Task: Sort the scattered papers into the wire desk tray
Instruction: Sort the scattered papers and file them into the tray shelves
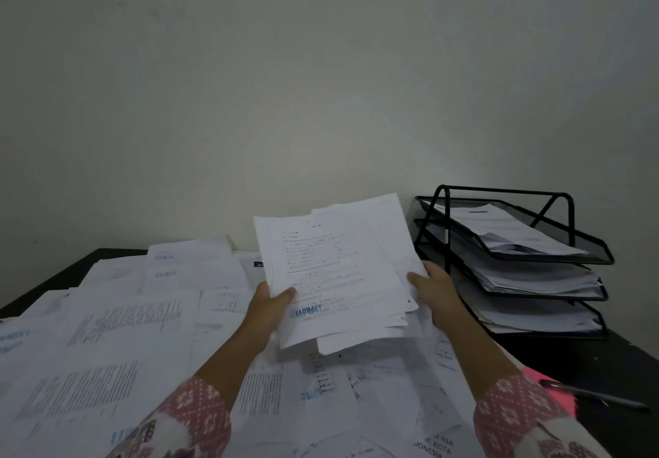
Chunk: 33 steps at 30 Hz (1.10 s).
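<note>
Two patterned sleeves [192, 418] are seen nearest. One sheaf of papers [335, 272] is gripped by the left hand [265, 309] and right hand [433, 297], above scattered papers [107, 343]. A three-tier wire tray [517, 261] stands just right of the right hand, one pen [592, 398] nearer.

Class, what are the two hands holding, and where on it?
A sheaf of papers: left hand grips its lower left edge, right hand its lower right edge.

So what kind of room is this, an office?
Probably an office or home study: a black three-tier wire desk tray filled with documents, printed papers scattered over a dark desk, and a pen.
</note>
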### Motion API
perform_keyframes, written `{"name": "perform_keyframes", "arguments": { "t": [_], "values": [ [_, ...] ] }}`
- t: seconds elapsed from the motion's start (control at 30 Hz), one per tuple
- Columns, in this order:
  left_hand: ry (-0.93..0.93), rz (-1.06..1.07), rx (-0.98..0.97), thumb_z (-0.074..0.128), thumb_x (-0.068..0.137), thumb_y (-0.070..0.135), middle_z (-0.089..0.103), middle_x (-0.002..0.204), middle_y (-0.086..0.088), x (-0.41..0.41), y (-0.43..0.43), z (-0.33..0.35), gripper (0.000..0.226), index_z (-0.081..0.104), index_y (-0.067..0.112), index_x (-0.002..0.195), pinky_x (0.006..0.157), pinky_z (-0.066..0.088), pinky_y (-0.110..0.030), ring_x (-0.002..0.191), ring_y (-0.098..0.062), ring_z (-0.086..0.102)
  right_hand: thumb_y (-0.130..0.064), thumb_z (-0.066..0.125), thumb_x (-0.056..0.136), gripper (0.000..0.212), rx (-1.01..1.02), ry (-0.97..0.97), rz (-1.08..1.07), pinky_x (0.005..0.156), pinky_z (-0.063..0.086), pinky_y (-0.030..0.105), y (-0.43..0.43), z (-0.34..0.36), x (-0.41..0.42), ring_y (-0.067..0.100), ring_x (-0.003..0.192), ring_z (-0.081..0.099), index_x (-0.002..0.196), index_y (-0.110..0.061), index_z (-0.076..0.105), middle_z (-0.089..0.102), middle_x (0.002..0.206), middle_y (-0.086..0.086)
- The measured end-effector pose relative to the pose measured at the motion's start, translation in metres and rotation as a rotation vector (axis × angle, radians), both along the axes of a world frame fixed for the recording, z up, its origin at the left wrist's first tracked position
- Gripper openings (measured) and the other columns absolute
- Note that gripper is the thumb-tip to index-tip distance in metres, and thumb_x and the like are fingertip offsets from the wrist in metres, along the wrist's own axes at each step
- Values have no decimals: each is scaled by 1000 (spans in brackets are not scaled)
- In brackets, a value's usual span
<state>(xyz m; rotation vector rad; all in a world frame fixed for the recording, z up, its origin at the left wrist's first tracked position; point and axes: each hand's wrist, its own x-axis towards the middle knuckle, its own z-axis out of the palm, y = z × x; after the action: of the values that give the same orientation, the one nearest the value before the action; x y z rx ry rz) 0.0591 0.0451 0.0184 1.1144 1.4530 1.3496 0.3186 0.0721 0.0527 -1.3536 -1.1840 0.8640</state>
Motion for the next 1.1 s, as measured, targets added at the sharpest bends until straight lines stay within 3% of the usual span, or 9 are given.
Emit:
{"name": "perform_keyframes", "arguments": {
  "t": [0.17, 0.3, 0.37, 0.47, 0.63, 0.77, 0.93, 1.1],
  "values": [
    [39, -37, -34, 63, 88, 8, 52, 128, -14, -1, -2, -8, 46, 39, 6, 127, 83, 46, -33, 100, -21, 52, -13, 49, 97, 28, -51, 22, 94, 69, 49, 27, -11, -15, -21, 24, 94, 58, 123, -6, 54, 61, 108, 8],
    [132, 8, 25, 61, 89, 5, 50, 129, -14, -2, -8, -8, 36, 36, 13, 114, 83, 42, -28, 99, -18, 47, -25, 43, 100, 37, -84, 80, 119, 89, 41, 30, -14, -16, -32, 24, 111, 52, 130, -4, 49, 54, 119, 2],
    [151, 23, 97, 59, 89, 3, 50, 130, -14, -2, -10, -4, 37, 37, 10, 119, 83, 42, -26, 100, -17, 46, -27, 53, 95, 34, -55, 21, 164, 76, 44, 23, -15, -14, -35, 17, 98, 55, 124, -8, 51, 55, 124, 3],
    [159, 54, 236, 60, 88, 0, 51, 130, -11, -2, -11, 6, 49, 35, 8, 130, 86, 42, -25, 102, -16, 48, -11, 61, 89, 32, 33, -66, 152, 64, 43, 18, -13, -8, -39, 18, 92, 54, 119, -7, 51, 58, 119, 11],
    [90, 75, 392, 67, 82, 1, 51, 119, 1, -7, -10, 31, 60, 39, 11, 134, 90, 40, -23, 106, -13, 49, -10, 64, 88, 27, 184, 19, 155, 69, 48, 22, -12, 14, -41, 17, 92, 58, 112, -15, 52, 61, 115, 10],
    [77, 37, 421, 73, 80, 14, 53, 111, 3, -10, -9, 45, 64, 37, 15, 132, 76, 47, -20, 97, -13, 55, -20, 68, 85, 49, 281, 40, 148, 87, 49, 32, -15, 28, -47, 13, 100, 56, 128, -16, 44, 57, 113, -3],
    [47, 39, 451, 60, 91, 21, 55, 111, 0, 0, -7, 53, 31, 40, 18, 116, 65, 48, -19, 98, -19, 59, -10, 51, 94, 28, 337, 9, 104, 58, 45, 13, -18, 38, -60, 4, 80, 53, 118, -14, 39, 52, 95, -7],
    [81, 105, 488, 51, 95, 25, 57, 100, 2, 4, -7, 61, 19, 42, 14, 108, 59, 47, -18, 82, -10, 59, -7, 44, 94, 20, 406, -49, 52, 76, 51, 31, -19, 46, -66, 22, 95, 56, 113, -13, 40, 54, 107, 6]
  ]
}}
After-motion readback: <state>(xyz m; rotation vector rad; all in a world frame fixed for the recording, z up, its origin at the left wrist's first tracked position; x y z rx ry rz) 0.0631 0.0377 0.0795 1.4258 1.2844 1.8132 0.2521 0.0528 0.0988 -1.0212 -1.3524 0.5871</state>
